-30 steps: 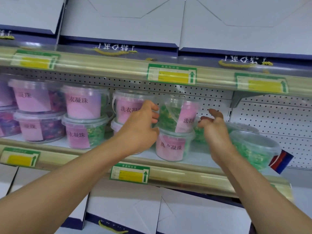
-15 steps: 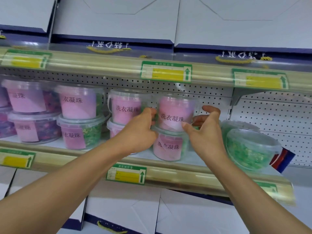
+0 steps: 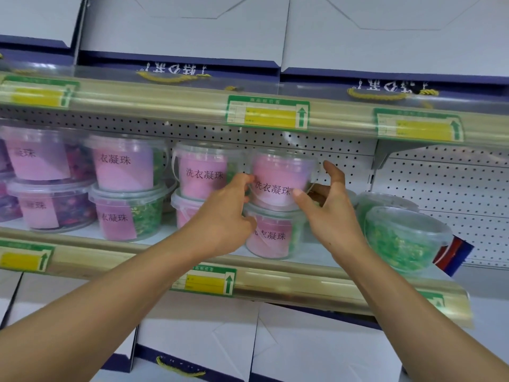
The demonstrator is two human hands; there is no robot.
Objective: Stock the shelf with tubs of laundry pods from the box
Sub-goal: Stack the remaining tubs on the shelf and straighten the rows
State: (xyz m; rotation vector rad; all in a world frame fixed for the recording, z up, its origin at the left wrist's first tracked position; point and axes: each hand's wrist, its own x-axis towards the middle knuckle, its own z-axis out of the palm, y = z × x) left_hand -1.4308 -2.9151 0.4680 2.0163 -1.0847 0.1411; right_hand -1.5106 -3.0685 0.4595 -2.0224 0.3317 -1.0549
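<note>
A clear tub of laundry pods with a pink label facing me stands upright on top of another pink-labelled tub on the shelf. My left hand holds its left side with curled fingers. My right hand cups its right side, thumb on the label's edge, lower fingers behind the tub, index finger raised clear of it. The box is out of view.
Stacked labelled tubs fill the shelf to the left. To the right sit clear tubs of green pods, one behind the other. White cartons stand below, more above. A perforated back panel closes the shelf.
The top tub went from tilted, label turned right, to upright with its label facing me. Both hands closed in around it and have stayed there.
</note>
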